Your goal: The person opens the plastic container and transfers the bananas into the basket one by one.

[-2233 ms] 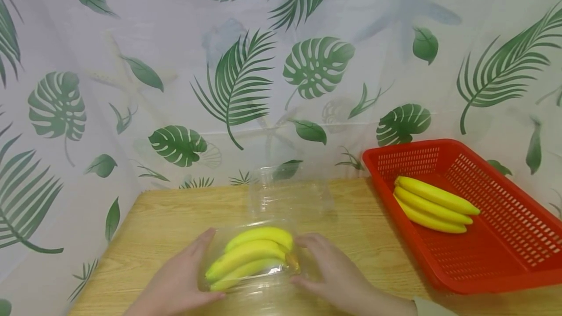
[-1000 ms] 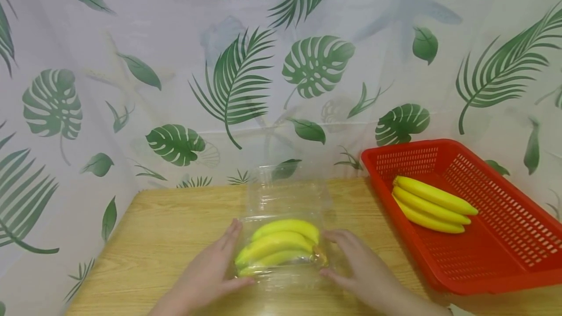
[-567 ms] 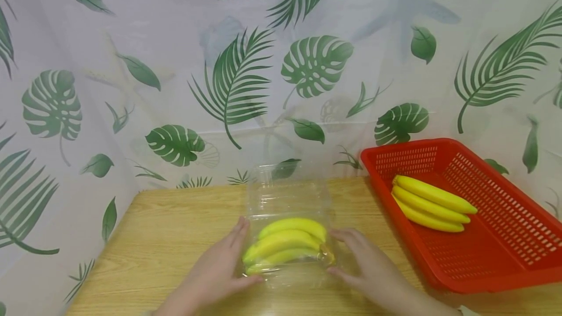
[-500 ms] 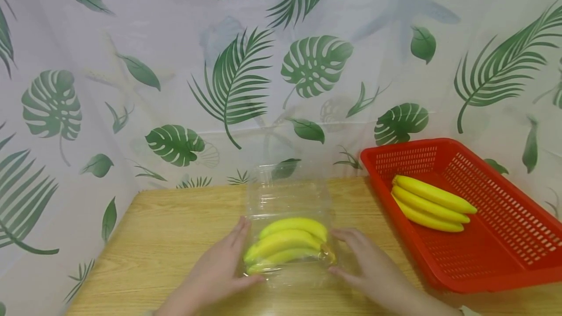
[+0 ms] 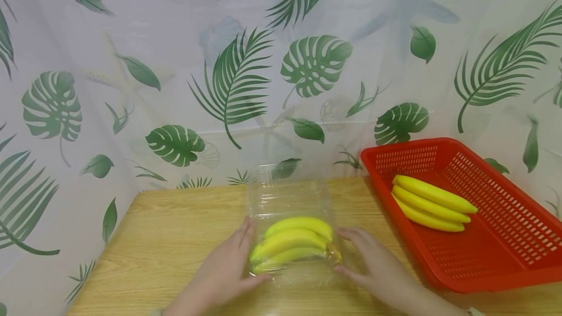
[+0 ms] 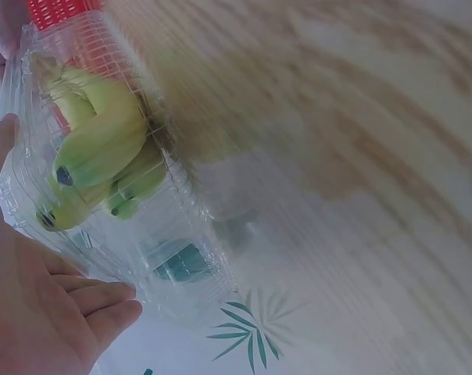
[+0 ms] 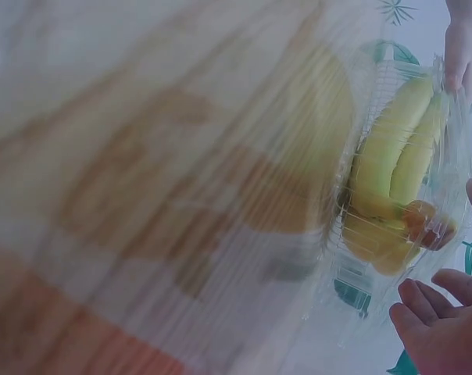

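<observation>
A clear plastic clamshell box (image 5: 303, 274) sits on the table with a bunch of yellow bananas (image 5: 290, 241) inside. Its lid appears to be down over them. My left hand (image 5: 221, 269) holds the box's left side, thumb at the front and fingers toward the back corner. On the opposite side, my right hand (image 5: 379, 269) holds it likewise with thumb and fingers spread along the end near the banana stems. The left wrist view shows the left hand (image 6: 56, 312) around one end, banana tips facing it. In the right wrist view the right hand (image 7: 447, 312) is beside the stem end.
Just behind stands another clear plastic piece (image 5: 285, 196), hard to make out. A red plastic basket (image 5: 496, 284) stands at the right with another banana bunch (image 5: 432, 204) in it. The wooden table (image 5: 167, 228) backs onto a leaf-patterned sheet (image 5: 272, 9).
Both hands have shifted the clamshell box of bananas to the right, bringing it in front of the clear plastic piece. That piece and the basket have stayed in place.
</observation>
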Demonstrator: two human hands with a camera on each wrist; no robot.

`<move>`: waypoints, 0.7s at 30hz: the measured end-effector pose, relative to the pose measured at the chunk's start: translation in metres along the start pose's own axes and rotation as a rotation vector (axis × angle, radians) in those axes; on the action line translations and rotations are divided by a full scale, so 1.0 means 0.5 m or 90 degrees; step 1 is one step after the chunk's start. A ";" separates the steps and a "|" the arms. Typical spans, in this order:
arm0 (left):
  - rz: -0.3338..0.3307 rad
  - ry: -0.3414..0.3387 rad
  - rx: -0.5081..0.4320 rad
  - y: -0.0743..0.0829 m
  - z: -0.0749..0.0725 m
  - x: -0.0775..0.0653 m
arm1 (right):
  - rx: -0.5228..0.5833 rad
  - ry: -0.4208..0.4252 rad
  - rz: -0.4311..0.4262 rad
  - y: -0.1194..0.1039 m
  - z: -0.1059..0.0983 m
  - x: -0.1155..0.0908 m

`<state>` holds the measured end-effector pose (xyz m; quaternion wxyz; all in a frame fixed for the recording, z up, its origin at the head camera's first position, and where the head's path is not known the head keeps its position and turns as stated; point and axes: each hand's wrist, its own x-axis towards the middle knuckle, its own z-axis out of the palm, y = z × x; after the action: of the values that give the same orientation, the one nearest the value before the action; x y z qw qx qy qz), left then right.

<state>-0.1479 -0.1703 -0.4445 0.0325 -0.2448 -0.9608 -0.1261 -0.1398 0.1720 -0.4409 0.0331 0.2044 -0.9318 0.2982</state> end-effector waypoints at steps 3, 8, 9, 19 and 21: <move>0.002 0.001 0.001 0.002 0.002 0.002 | 0.000 -0.005 0.006 0.002 -0.004 -0.001; 0.006 0.001 0.004 0.004 0.003 0.005 | -0.010 0.008 -0.003 0.005 -0.004 -0.004; 0.006 0.001 0.004 0.005 0.003 0.005 | -0.011 0.011 -0.004 0.005 -0.004 -0.004; 0.008 0.008 0.015 0.007 0.001 0.005 | -0.009 0.008 0.001 0.011 -0.004 -0.006; 0.010 0.009 0.018 0.007 -0.001 0.005 | -0.010 0.008 0.000 0.011 -0.004 -0.006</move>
<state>-0.1483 -0.1664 -0.4432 0.0436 -0.2508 -0.9603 -0.1140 -0.1396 0.1784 -0.4427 0.0406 0.2019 -0.9339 0.2922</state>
